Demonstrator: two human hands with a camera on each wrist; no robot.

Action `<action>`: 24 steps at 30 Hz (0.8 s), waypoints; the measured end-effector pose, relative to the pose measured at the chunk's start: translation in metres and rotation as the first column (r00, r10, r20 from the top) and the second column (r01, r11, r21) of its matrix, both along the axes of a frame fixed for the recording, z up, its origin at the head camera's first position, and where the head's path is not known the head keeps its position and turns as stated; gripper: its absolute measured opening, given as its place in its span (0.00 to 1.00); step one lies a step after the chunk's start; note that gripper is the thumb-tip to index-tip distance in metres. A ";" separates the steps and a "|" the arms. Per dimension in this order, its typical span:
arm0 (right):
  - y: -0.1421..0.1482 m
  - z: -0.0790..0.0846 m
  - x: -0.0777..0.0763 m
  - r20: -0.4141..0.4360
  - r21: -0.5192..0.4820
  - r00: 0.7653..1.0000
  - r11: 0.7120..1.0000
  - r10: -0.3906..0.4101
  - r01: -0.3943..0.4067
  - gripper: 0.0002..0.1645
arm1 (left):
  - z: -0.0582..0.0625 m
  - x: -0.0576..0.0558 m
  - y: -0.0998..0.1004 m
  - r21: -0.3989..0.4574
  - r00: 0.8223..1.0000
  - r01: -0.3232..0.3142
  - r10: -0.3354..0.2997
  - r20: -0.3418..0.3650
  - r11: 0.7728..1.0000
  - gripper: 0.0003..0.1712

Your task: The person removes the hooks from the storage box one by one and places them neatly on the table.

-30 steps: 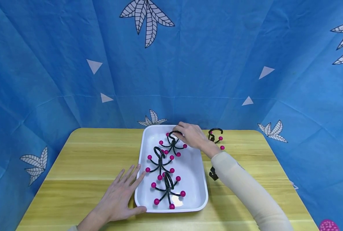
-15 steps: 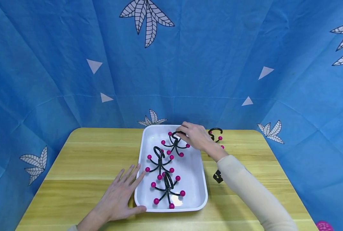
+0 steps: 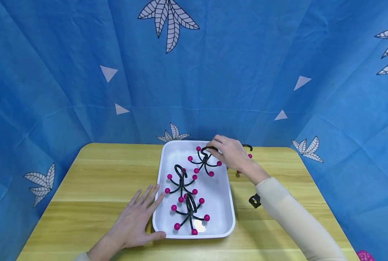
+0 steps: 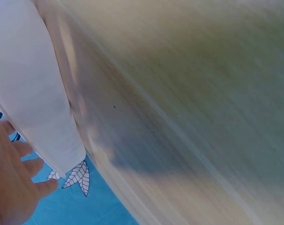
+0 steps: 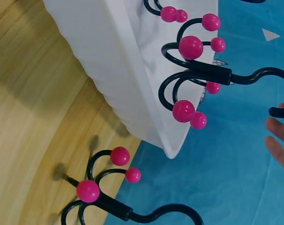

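Observation:
My right hand (image 3: 230,155) pinches the curved top of a black hook with pink-ball-tipped arms (image 3: 205,159) over the far right part of a white tray (image 3: 217,203). In the right wrist view that hook (image 5: 210,72) points its arms toward the tray; whether they touch its floor I cannot tell. Two similar hooks stand along the tray's left half, one in the middle (image 3: 181,183) and one nearer me (image 3: 190,212). My left hand (image 3: 133,221) is spread beside the tray's near left corner, its fingertips and thumb at the rim.
Another pink-tipped hook (image 5: 111,204) stands on the wooden table (image 3: 109,170) right of the tray, mostly behind my right hand in the head view. A small black piece (image 3: 255,200) shows below my right sleeve. A blue patterned cloth (image 3: 239,72) surrounds the table.
My right hand has shifted to the right, carrying the pinched hook from mid-tray toward the right rim. My left hand, the tray and the other two hooks in it stay put.

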State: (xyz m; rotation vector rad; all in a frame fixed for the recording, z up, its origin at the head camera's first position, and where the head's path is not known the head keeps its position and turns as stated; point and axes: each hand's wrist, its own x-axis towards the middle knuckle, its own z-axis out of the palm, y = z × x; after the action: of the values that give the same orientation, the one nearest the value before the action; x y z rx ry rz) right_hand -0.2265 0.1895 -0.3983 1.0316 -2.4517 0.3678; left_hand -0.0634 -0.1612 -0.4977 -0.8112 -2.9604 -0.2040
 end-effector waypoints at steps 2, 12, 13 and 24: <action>0.002 0.003 0.001 0.000 0.000 1.000 1.000 -0.001 0.001 0.06 | 0.000 0.000 0.000 0.002 1.000 -0.001 0.001 0.000 1.000 0.67; 0.017 0.012 0.010 -0.046 -0.016 0.999 1.000 -0.010 0.009 0.08 | -0.001 -0.001 -0.002 -0.002 0.999 0.017 -0.017 -0.033 1.000 0.67; 0.018 0.012 0.010 -0.051 -0.019 0.999 1.000 -0.008 0.007 0.08 | -0.002 -0.001 -0.003 -0.002 0.999 0.017 -0.017 -0.033 1.000 0.67; 0.043 0.020 0.023 -0.106 -0.023 0.994 0.999 0.020 -0.023 0.09 | -0.001 -0.002 -0.002 -0.006 1.000 0.017 -0.017 -0.021 1.000 0.67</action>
State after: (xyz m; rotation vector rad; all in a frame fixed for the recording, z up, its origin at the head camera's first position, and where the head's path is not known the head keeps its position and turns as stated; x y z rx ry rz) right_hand -0.2039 0.2323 -0.3787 1.0417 -2.3388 0.3399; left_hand -0.0652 -0.1635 -0.4990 -0.8341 -2.9370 -0.1872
